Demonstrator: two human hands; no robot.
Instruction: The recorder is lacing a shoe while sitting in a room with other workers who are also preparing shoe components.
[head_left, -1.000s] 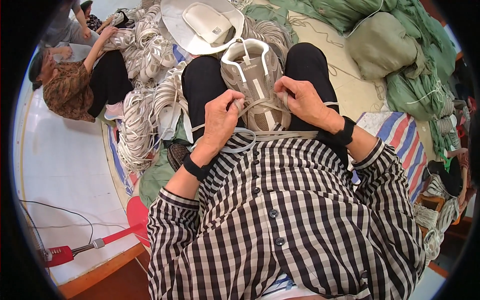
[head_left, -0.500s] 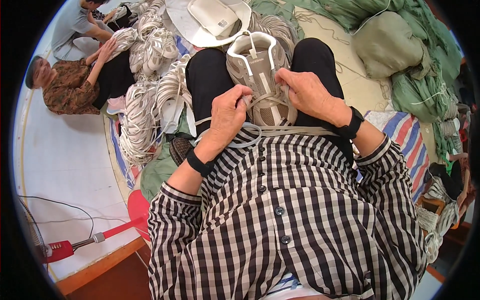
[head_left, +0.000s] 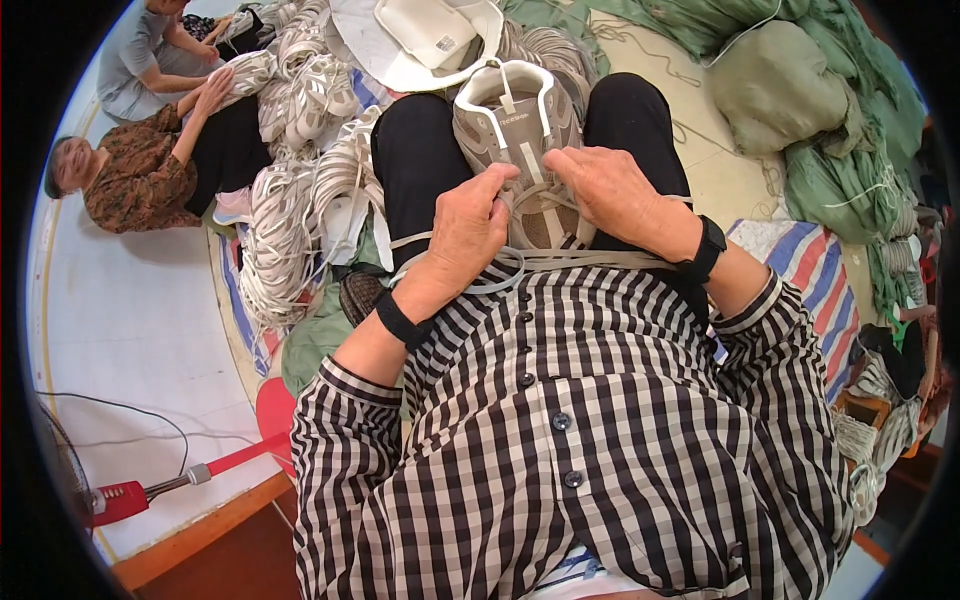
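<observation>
A beige and grey sneaker [head_left: 522, 130] stands between my knees, its white-lined opening away from me and its toe toward my body. Pale shoelaces [head_left: 538, 192] cross over its front. Over the left side of the laces my left hand [head_left: 466, 228] is closed, thumb and forefinger pinched on a lace. My right hand [head_left: 622, 195] is curled at the right side, fingertips pressed together on the lace by the eyelets. The fingertips partly hide the lace ends. More loose pale laces [head_left: 600, 260] lie across my lap below the toe.
Stacked sneakers [head_left: 280, 240] with dangling laces lie at the left. Beyond them sit two people, one in a patterned brown top [head_left: 145, 185]. A white padded piece [head_left: 430, 35] lies ahead. Green sacks [head_left: 780, 90] are heaped at the right, near a striped sheet [head_left: 800, 290].
My left hand has moved up and right, closer to the middle of the sneaker. The right hand has come slightly left, so the two are nearer each other.
</observation>
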